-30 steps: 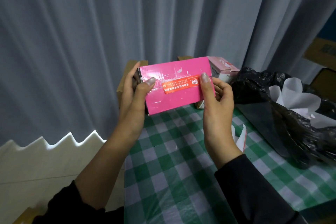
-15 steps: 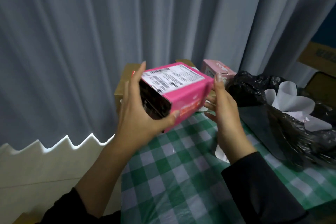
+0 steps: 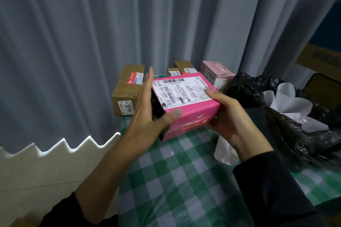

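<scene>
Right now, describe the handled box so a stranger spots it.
Over the green checked tablecloth, left hand and right hand hold a bright pink box. Unlike the brown carton and pale pink box behind, it is in midair, white label on top.

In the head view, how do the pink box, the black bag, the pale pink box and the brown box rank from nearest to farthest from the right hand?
1. Pink box: held in the right hand.
2. Black bag: just right of the hand.
3. Pale pink box: behind, by the curtain.
4. Brown box: far left.
</scene>
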